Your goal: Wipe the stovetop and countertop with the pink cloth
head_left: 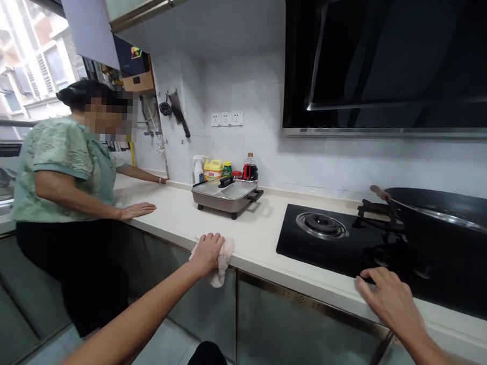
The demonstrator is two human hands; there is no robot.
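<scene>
My left hand presses a pale cloth against the front edge of the white countertop. Its fingers are wrapped over the cloth, and part of the cloth hangs down over the edge. On the right, my right hand rests at the counter's edge by the black gas stove. Its fingers are loosely bent and apart, with nothing seen in them. Behind my left hand stands a brown electric pan with a glass lid.
A large black wok sits on the right burner. Against the wall are a spray bottle, a yellow jug and a dark sauce bottle. At left, another person leans on the counter. The range hood hangs above.
</scene>
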